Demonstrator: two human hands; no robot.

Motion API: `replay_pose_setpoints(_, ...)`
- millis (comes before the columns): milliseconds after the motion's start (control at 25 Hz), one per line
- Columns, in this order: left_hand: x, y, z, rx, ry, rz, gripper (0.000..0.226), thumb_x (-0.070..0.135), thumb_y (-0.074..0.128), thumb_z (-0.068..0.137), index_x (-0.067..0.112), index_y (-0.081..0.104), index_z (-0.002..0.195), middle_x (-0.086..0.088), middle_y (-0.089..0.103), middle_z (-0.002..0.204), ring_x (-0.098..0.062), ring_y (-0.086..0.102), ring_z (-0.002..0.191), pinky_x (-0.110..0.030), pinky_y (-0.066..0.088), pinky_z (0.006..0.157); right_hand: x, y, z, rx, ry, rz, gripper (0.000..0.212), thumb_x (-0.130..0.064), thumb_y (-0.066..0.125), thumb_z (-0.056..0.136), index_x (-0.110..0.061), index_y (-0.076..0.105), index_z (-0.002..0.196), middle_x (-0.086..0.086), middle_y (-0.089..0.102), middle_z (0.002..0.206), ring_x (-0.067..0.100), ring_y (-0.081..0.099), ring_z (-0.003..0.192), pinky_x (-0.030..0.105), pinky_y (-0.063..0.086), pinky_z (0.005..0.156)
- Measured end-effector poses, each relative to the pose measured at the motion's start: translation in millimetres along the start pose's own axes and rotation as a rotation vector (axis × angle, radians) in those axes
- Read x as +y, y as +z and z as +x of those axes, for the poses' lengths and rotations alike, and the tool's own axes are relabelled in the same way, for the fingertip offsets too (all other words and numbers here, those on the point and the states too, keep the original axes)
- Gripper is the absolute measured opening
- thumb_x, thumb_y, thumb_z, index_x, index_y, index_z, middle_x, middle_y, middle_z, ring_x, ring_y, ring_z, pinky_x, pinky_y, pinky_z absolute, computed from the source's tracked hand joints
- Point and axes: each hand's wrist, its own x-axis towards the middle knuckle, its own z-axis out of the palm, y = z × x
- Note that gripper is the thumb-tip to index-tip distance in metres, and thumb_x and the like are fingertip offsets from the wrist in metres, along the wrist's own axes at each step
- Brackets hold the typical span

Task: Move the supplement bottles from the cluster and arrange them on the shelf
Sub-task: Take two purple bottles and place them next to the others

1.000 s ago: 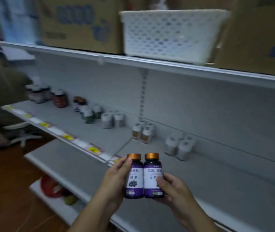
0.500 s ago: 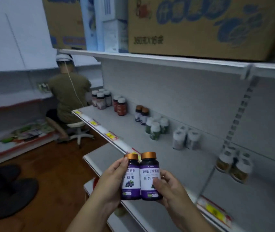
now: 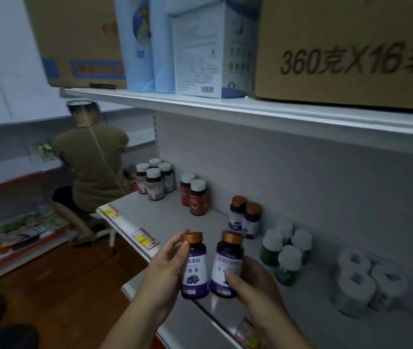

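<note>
Our left hand (image 3: 167,268) grips one purple, copper-capped plastic bottle (image 3: 195,267), our right hand (image 3: 253,280) its twin (image 3: 228,267); we should stand both upright before the matching pair (image 3: 244,219) on the grey metal shelf (image 3: 175,222).

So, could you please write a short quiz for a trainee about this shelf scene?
1. True or false: each hand holds one purple bottle.
2. Which caps do the green bottles have? A) white B) copper C) black
3. Fill in: the matching purple pair on the shelf stands between the red bottles and the ____ bottles.

Key: 1 true: left hand holds left bottle, right hand holds right bottle. 2 A: green bottles. 3 green: purple pair, red bottles.
</note>
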Motion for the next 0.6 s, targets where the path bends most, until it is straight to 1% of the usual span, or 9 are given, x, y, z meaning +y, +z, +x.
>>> replay_pose_setpoints(80, -10, -6, 56, -0.117, -0.028, 0.019, 0.033, 0.021, 0.054, 0.087, 0.017, 0.056, 0.120, -0.010, 0.067, 0.115, -0.027, 0.067, 0.100, -0.039, 0.055, 0.081, 7, 9, 35, 0.198, -0.048, -0.081, 0.021, -0.018, 0.076, 0.075, -0.019, 0.066, 0.094, -0.003, 0.076, 0.088, 0.012, 0.071, 0.083, 0.035, 0.055, 0.075)
replay_pose_setpoints(160, -18, -4, 95, -0.186, -0.039, 0.065, 0.031, 0.020, 0.052, 0.089, 0.015, 0.057, 0.120, -0.009, 0.066, 0.116, -0.024, 0.066, 0.102, -0.040, 0.054, 0.086, 6, 14, 54, 0.284, -0.091, -0.135, 0.017, -0.024, 0.074, 0.077, -0.024, 0.065, 0.091, -0.008, 0.075, 0.088, 0.006, 0.070, 0.081, 0.029, 0.054, 0.072)
replay_pose_setpoints(200, -19, -3, 118, -0.249, -0.043, 0.078, 0.028, 0.020, 0.052, 0.089, 0.017, 0.059, 0.116, -0.006, 0.068, 0.113, -0.020, 0.067, 0.100, -0.037, 0.055, 0.083, 8, 20, 67, 0.333, -0.104, -0.163, 0.017, -0.026, 0.071, 0.079, -0.026, 0.065, 0.094, -0.008, 0.074, 0.093, 0.006, 0.069, 0.085, 0.030, 0.054, 0.075)
replay_pose_setpoints(280, -23, 1, 154, -0.451, -0.047, 0.102, 0.023, 0.020, 0.049, 0.090, 0.022, 0.063, 0.109, 0.001, 0.071, 0.107, -0.014, 0.068, 0.097, -0.027, 0.057, 0.075, 14, 31, 90, 0.493, -0.092, -0.239, 0.023, -0.030, 0.067, 0.082, -0.032, 0.060, 0.104, -0.016, 0.067, 0.103, 0.005, 0.063, 0.093, 0.031, 0.051, 0.083)
replay_pose_setpoints(360, -25, 8, 181, -0.595, -0.028, 0.120, 0.027, 0.016, 0.045, 0.094, 0.020, 0.064, 0.112, 0.004, 0.072, 0.109, -0.014, 0.067, 0.100, -0.023, 0.055, 0.074, 21, 39, 114, 0.635, -0.075, -0.303, 0.029, -0.030, 0.065, 0.084, -0.039, 0.053, 0.109, -0.022, 0.060, 0.106, 0.001, 0.058, 0.096, 0.023, 0.049, 0.082)
replay_pose_setpoints(400, -27, 10, 190, -0.627, -0.009, 0.133, 0.028, 0.014, 0.044, 0.094, 0.020, 0.062, 0.114, 0.008, 0.071, 0.110, -0.011, 0.067, 0.102, -0.020, 0.054, 0.075, 26, 41, 123, 0.679, -0.051, -0.326, 0.032, -0.027, 0.064, 0.085, -0.039, 0.049, 0.110, -0.020, 0.060, 0.109, 0.003, 0.058, 0.098, 0.021, 0.049, 0.082)
replay_pose_setpoints(480, -40, 13, 207, -0.680, 0.012, 0.148, 0.031, 0.013, 0.045, 0.093, 0.021, 0.059, 0.120, 0.014, 0.068, 0.117, -0.008, 0.063, 0.108, -0.020, 0.055, 0.081, 34, 41, 134, 0.757, -0.003, -0.394, 0.039, -0.023, 0.063, 0.087, -0.035, 0.046, 0.120, -0.009, 0.058, 0.121, 0.014, 0.057, 0.110, 0.029, 0.048, 0.091)
replay_pose_setpoints(560, -49, 13, 214, -0.732, 0.004, 0.166, 0.034, 0.014, 0.047, 0.092, 0.023, 0.056, 0.124, 0.012, 0.064, 0.124, -0.008, 0.059, 0.115, -0.029, 0.053, 0.093, 35, 38, 134, 0.784, 0.042, -0.500, 0.038, -0.023, 0.059, 0.088, -0.026, 0.049, 0.125, -0.005, 0.060, 0.112, 0.018, 0.059, 0.107, 0.027, 0.048, 0.087)
replay_pose_setpoints(600, -50, 13, 215, -0.741, 0.002, 0.177, 0.034, 0.015, 0.048, 0.092, 0.026, 0.055, 0.124, 0.014, 0.062, 0.126, -0.007, 0.057, 0.117, -0.030, 0.050, 0.097, 35, 36, 134, 0.785, 0.058, -0.535, 0.037, -0.024, 0.058, 0.088, -0.023, 0.051, 0.124, -0.005, 0.062, 0.107, 0.018, 0.060, 0.103, 0.025, 0.048, 0.084)
